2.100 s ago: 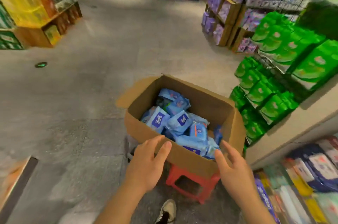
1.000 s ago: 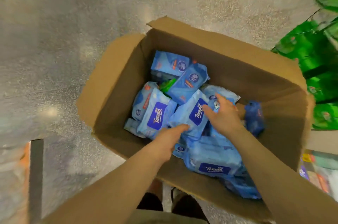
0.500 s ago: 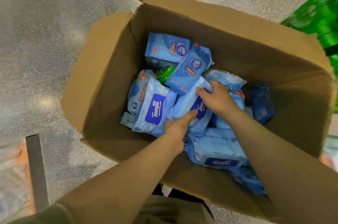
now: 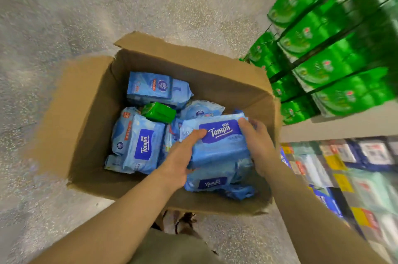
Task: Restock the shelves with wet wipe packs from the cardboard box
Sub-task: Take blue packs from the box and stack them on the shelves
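grey floor [image 4: 64, 15], one box [image 4: 86, 112], two hands [image 4: 181, 162] on one pack [image 4: 219, 145]

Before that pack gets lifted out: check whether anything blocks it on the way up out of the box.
Nothing visible does. Both the left hand and right hand grip the Tempo pack, which sits atop the pile in the open cardboard box.

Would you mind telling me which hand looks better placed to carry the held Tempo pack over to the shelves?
Probably the right hand. It grips the Tempo pack on the side nearest the shelves, which stand to the person's right. The left hand holds the pack's far side, over the cardboard box.
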`<state>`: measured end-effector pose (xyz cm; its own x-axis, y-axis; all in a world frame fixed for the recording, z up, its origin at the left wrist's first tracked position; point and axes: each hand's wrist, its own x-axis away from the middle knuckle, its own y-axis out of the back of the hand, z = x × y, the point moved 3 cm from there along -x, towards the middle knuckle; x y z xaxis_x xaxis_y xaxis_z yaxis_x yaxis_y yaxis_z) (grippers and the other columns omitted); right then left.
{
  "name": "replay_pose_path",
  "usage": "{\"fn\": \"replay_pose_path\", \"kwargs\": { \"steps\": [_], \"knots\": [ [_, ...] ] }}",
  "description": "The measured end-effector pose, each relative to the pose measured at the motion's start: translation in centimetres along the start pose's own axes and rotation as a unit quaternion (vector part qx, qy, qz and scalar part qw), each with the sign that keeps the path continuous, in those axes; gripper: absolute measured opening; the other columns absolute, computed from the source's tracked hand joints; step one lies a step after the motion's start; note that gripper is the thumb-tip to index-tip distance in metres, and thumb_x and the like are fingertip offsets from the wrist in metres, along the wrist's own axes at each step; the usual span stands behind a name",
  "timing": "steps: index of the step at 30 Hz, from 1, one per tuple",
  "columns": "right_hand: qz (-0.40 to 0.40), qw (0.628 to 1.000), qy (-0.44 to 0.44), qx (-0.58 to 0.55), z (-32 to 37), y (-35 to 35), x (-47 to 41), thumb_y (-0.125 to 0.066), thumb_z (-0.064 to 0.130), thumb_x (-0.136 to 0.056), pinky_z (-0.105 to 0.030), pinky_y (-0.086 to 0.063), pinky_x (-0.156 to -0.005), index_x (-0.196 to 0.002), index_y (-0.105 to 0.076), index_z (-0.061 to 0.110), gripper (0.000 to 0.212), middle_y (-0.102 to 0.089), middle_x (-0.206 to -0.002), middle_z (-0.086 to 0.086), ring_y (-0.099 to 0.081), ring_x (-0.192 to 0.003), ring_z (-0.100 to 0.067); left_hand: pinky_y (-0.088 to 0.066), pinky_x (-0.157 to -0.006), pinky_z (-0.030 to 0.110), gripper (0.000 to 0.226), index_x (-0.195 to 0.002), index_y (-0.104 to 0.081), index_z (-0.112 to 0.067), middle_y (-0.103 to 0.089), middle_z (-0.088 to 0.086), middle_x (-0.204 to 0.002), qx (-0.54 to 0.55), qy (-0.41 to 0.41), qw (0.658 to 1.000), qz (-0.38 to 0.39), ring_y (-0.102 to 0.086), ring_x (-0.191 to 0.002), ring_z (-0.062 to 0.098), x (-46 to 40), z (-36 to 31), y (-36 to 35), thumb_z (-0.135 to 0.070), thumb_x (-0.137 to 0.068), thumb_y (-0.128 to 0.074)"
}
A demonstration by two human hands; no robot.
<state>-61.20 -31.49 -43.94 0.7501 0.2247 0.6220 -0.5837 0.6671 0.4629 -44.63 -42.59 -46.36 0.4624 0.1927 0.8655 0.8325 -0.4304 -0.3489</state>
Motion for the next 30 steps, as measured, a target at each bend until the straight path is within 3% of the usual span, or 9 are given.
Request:
{"fn": "replay_pose_path", "kwargs": {
  "steps": [4, 7, 11, 14, 16, 19, 23, 27, 30],
  "knots": [
    [-0.001, 0.993, 0.014, -0.115, -0.4, 6.5, 3.6, -0.065, 0.056, -0.085, -0.035, -0.060, -0.075, -0.128, -0.065, 0.018, 0.058, -0.076, -0.111, -0.011, -0.076, -0.092, -0.023, -0.055, -0.071, 0.031, 0.039, -0.107, -0.072, -0.020, -0.078, 0.002, -0.096, -0.056, -0.021, 0.996, 0.070, -0.072, -0.076, 0.016, 2.6, 0.6, -5.0, -0.041, -0.074, -0.077],
    [-0.024, 0.992, -0.007, -0.127, -2.3, 11.7, 6.3, -0.062, 0.064, -0.073, -0.042, -0.057, -0.075, -0.108, -0.073, 0.017, 0.060, -0.078, -0.101, -0.010, -0.075, -0.091, -0.029, -0.053, -0.073, 0.030, 0.045, -0.114, -0.070, -0.018, -0.077, 0.002, -0.097, -0.106, -0.055, 0.987, 0.106, -0.071, -0.080, 0.016, 5.0, 1.9, -9.1, -0.038, -0.075, -0.077],
    [-0.090, 0.982, -0.014, -0.168, -5.4, 18.4, 10.7, -0.058, 0.053, -0.098, -0.039, -0.054, -0.074, -0.109, -0.071, 0.009, 0.046, -0.078, -0.097, -0.012, -0.073, -0.086, -0.031, -0.055, -0.071, 0.027, 0.035, -0.111, -0.070, -0.016, -0.078, 0.002, -0.095, -0.174, -0.079, 0.968, 0.165, -0.073, -0.083, 0.016, 8.6, 4.2, -15.0, -0.030, -0.080, -0.076],
    [-0.130, 0.972, 0.007, -0.194, -8.4, 23.0, 14.4, -0.057, 0.059, -0.095, -0.051, -0.056, -0.083, -0.107, -0.072, 0.017, 0.046, -0.079, -0.098, -0.011, -0.074, -0.094, -0.037, -0.058, -0.081, 0.033, 0.051, -0.116, -0.070, -0.012, -0.077, 0.005, -0.098, -0.230, -0.100, 0.943, 0.220, -0.074, -0.091, 0.021, 11.2, 7.0, -20.0, -0.036, -0.072, -0.080],
    [-0.167, 0.962, 0.022, -0.213, -10.1, 26.2, 17.2, -0.058, 0.054, -0.098, -0.052, -0.059, -0.082, -0.102, -0.070, 0.022, 0.034, -0.079, -0.095, -0.009, -0.076, -0.088, -0.032, -0.059, -0.072, 0.029, 0.054, -0.112, -0.071, -0.011, -0.077, 0.005, -0.096, -0.274, -0.103, 0.924, 0.244, -0.075, -0.083, 0.018, 13.2, 9.4, -23.5, -0.040, -0.067, -0.080],
    [-0.222, 0.945, 0.036, -0.236, -13.8, 31.2, 21.2, -0.059, 0.055, -0.097, -0.039, -0.062, -0.077, -0.105, -0.069, 0.025, 0.033, -0.079, -0.093, 0.000, -0.076, -0.083, -0.020, -0.055, -0.055, 0.022, 0.033, -0.113, -0.070, -0.011, -0.077, 0.007, -0.095, -0.315, -0.110, 0.895, 0.295, -0.074, -0.072, 0.015, 16.3, 14.0, -28.5, -0.025, -0.083, -0.073],
    [-0.281, 0.930, 0.062, -0.231, -19.9, 37.8, 26.3, -0.060, 0.059, -0.095, -0.043, -0.055, -0.095, -0.105, -0.070, 0.027, 0.035, -0.078, -0.099, 0.008, -0.073, -0.093, -0.013, -0.059, -0.068, 0.031, 0.043, -0.118, -0.065, -0.013, -0.077, 0.010, -0.098, -0.373, -0.119, 0.847, 0.360, -0.075, -0.083, 0.024, 19.7, 21.0, -34.6, -0.025, -0.078, -0.076],
    [-0.340, 0.900, 0.077, -0.264, -25.7, 43.4, 32.1, -0.058, 0.046, -0.100, -0.028, -0.055, -0.073, -0.106, -0.069, 0.028, 0.022, -0.077, -0.095, 0.014, -0.071, -0.085, 0.000, -0.059, -0.079, 0.038, 0.032, -0.116, -0.067, -0.016, -0.077, 0.006, -0.103, -0.457, -0.129, 0.782, 0.404, -0.074, -0.094, 0.025, 22.9, 28.2, -39.5, -0.032, -0.088, -0.068],
    [-0.384, 0.873, 0.073, -0.292, -29.8, 46.6, 35.6, -0.059, 0.046, -0.100, -0.029, -0.053, -0.076, -0.107, -0.070, 0.029, 0.021, -0.077, -0.096, 0.012, -0.072, -0.092, -0.007, -0.054, -0.095, 0.051, 0.055, -0.112, -0.072, -0.027, -0.076, 0.003, -0.105, -0.508, -0.161, 0.732, 0.425, -0.073, -0.098, 0.026, 25.1, 32.5, -42.4, -0.056, -0.065, -0.079]
  ]
}}
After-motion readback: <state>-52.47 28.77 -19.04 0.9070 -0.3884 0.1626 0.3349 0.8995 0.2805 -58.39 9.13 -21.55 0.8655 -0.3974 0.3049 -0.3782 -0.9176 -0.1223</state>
